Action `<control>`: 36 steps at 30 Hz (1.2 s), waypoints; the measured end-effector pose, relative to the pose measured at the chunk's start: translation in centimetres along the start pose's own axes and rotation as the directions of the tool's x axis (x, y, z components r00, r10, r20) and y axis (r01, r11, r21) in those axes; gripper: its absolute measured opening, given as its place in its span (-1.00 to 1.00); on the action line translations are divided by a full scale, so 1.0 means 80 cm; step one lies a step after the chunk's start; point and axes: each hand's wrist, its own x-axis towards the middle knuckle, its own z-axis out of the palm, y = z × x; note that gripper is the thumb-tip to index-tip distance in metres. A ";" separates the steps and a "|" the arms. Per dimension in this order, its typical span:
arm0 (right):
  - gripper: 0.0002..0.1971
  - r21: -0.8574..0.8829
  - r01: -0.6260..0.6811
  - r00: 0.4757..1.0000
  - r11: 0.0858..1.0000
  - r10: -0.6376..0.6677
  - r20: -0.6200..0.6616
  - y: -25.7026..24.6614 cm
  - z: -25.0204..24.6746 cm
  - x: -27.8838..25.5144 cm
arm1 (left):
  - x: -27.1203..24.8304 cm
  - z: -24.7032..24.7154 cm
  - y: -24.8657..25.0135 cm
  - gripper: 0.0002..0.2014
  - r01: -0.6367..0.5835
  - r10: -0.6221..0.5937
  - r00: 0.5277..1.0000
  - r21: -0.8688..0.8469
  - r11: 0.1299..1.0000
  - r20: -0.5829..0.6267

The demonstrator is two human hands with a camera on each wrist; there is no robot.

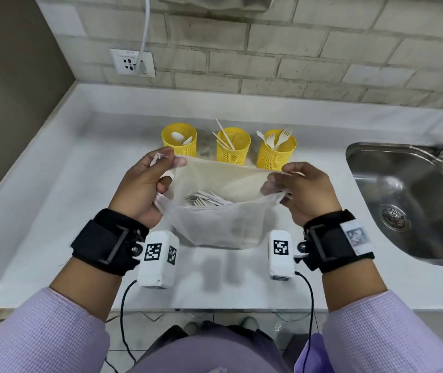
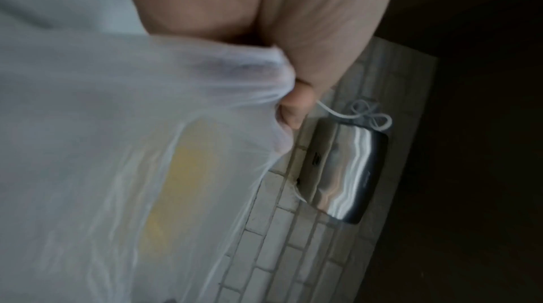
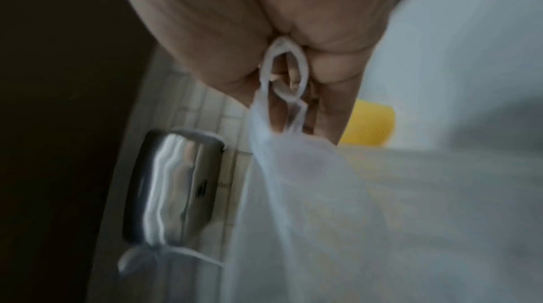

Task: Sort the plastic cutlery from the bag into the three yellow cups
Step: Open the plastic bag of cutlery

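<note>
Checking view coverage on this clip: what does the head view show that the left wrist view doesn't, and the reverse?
Head only: three yellow cups holding cutlery, the sink, right hand, and leftover cutlery inside the bag.
Left wrist only: a shiny metal fixture on the brick wall.
Both: left hand gripping the see-through bag.

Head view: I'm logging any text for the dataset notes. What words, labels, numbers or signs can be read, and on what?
No readable words or numbers in any view.
Left wrist camera housing: black-and-white square code markers, no letters.
Right wrist camera housing: one such marker.
Right wrist strap: a small printed label, too blurred to read.
Wall socket: faint marking at its top edge, too small to read.
</note>
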 end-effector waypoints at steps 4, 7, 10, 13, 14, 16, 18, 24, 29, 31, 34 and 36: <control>-0.79 0.479 -0.321 0.942 0.817 0.328 0.072 0.025 -0.017 0.006 | 0.004 -0.020 -0.019 -0.72 0.252 -0.231 0.966 -0.234 0.939 0.115; -0.79 0.502 -0.456 0.877 0.734 0.466 0.116 0.047 -0.025 0.005 | 0.002 -0.029 -0.042 -0.56 0.426 -0.417 0.905 -0.203 0.881 0.090; -0.72 0.418 -0.482 0.867 0.770 0.489 0.099 0.053 -0.020 -0.006 | -0.001 -0.032 -0.067 -0.65 0.367 -0.426 0.891 -0.303 0.880 -0.159; -0.77 0.476 -0.453 0.879 0.754 0.466 0.099 0.062 -0.021 -0.006 | -0.001 -0.038 -0.071 -0.79 0.423 -0.425 0.895 -0.045 0.905 -0.134; -0.83 0.446 -0.436 0.887 0.782 0.456 0.069 0.063 -0.023 -0.004 | 0.000 -0.040 -0.070 -0.76 0.413 -0.408 0.901 0.000 0.911 -0.146; -0.84 0.140 -0.314 0.939 0.939 0.329 -0.098 0.060 -0.024 0.000 | 0.006 -0.044 -0.061 -0.69 0.324 -0.248 0.926 0.263 0.909 -0.286; -0.52 -0.361 -0.109 0.980 0.926 0.038 -0.198 0.058 -0.024 0.001 | 0.005 -0.042 -0.053 -0.59 0.090 0.127 0.949 0.634 0.768 -0.289; -0.41 -0.959 0.220 0.869 0.177 -0.481 0.111 0.057 0.002 -0.025 | -0.016 -0.003 -0.023 -0.45 -0.116 0.277 0.957 0.988 0.105 0.083; -0.62 -0.994 0.108 0.984 0.001 -0.146 0.107 0.074 0.013 -0.024 | -0.007 0.002 -0.039 -0.69 -0.136 0.045 0.989 0.989 -0.061 0.139; -0.77 -0.984 0.124 0.985 0.132 -0.136 0.106 0.081 0.009 -0.016 | -0.005 -0.001 -0.045 -0.84 -0.159 0.142 0.978 0.987 0.016 0.155; -0.85 -0.914 0.162 0.975 0.373 -0.204 0.089 0.081 -0.004 -0.003 | 0.003 -0.009 -0.049 -0.87 -0.214 0.304 0.941 0.956 0.199 0.148; -0.79 -0.821 0.176 0.977 0.543 -0.199 0.077 0.076 -0.014 0.004 | 0.008 -0.014 -0.051 -0.82 -0.181 0.260 0.963 0.879 0.441 0.068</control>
